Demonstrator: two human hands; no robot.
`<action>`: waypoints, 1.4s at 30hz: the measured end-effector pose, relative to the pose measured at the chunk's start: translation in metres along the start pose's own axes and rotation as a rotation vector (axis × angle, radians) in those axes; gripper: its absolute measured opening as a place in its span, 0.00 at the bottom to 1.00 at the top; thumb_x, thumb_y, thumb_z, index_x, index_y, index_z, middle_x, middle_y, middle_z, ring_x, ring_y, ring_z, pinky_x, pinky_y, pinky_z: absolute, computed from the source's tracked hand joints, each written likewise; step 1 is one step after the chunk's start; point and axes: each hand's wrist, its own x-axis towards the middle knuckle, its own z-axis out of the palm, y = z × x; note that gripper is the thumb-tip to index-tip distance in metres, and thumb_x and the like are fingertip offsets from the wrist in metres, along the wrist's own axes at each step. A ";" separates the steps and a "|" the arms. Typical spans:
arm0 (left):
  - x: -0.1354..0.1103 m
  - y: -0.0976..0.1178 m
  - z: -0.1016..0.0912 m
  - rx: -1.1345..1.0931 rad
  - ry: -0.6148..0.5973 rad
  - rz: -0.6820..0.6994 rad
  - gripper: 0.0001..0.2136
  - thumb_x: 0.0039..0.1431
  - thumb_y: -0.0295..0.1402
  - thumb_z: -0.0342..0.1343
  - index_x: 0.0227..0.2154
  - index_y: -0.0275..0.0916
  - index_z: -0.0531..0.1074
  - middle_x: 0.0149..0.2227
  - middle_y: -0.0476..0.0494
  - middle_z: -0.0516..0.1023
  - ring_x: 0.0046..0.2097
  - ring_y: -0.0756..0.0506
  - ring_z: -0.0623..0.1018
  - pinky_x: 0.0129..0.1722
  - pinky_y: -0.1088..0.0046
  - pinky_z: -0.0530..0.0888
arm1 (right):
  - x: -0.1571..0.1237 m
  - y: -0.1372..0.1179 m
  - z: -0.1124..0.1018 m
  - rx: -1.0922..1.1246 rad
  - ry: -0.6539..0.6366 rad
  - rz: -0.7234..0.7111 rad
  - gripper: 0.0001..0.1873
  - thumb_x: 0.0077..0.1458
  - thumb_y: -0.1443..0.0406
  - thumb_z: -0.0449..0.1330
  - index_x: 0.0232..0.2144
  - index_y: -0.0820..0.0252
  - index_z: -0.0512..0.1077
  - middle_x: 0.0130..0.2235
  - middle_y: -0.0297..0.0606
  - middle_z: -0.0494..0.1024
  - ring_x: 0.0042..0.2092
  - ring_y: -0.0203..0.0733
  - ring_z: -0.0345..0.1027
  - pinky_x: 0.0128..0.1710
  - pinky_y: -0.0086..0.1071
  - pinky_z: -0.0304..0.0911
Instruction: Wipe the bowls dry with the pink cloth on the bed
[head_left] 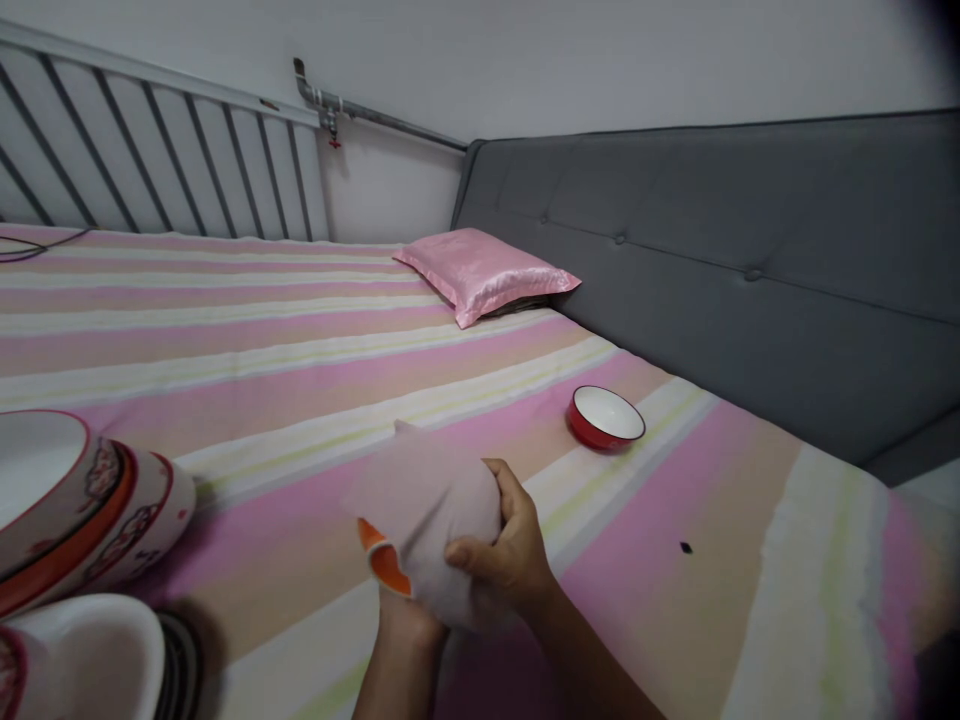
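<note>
Both my hands are together low in the middle of the view, over the striped bed sheet (300,380). My right hand (504,555) is closed over a pale pink cloth (424,510) that wraps a small bowl with an orange rim (379,562). My left hand (405,618) is under the cloth and bowl; its fingers are hidden. A red bowl with a white inside (604,417) sits upright on the sheet, further away to the right.
A stack of patterned red and white bowls (82,520) stands at the left edge, with another white dish (90,655) below it. A pink satin pillow (484,272) lies by the grey padded headboard (750,270). A metal rail (165,165) lines the far side.
</note>
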 end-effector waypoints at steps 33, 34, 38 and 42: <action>-0.015 -0.015 0.009 0.519 -0.087 -0.161 0.31 0.55 0.40 0.60 0.61 0.40 0.59 0.52 0.33 0.74 0.48 0.37 0.76 0.45 0.61 0.75 | 0.006 -0.047 -0.055 0.140 0.027 0.368 0.33 0.34 0.64 0.74 0.45 0.60 0.69 0.40 0.43 0.78 0.40 0.47 0.74 0.38 0.36 0.70; -0.015 -0.015 0.010 0.484 -0.083 -0.170 0.30 0.56 0.39 0.59 0.61 0.40 0.59 0.51 0.34 0.75 0.48 0.37 0.77 0.45 0.61 0.75 | 0.005 -0.047 -0.053 0.137 0.020 0.370 0.33 0.33 0.64 0.74 0.45 0.60 0.70 0.40 0.43 0.79 0.40 0.47 0.74 0.37 0.35 0.70; -0.014 -0.014 0.013 0.292 0.013 -0.168 0.27 0.58 0.36 0.57 0.60 0.44 0.60 0.48 0.39 0.78 0.48 0.39 0.78 0.48 0.63 0.74 | 0.004 -0.042 -0.039 0.122 -0.006 0.378 0.30 0.34 0.64 0.73 0.43 0.60 0.73 0.39 0.41 0.79 0.38 0.44 0.74 0.37 0.33 0.69; -0.012 -0.012 0.018 0.155 0.151 -0.155 0.24 0.62 0.35 0.53 0.61 0.44 0.59 0.46 0.42 0.80 0.48 0.41 0.78 0.52 0.64 0.72 | 0.003 -0.028 -0.019 0.032 0.058 0.402 0.22 0.33 0.63 0.72 0.35 0.64 0.77 0.31 0.38 0.78 0.31 0.40 0.71 0.30 0.29 0.67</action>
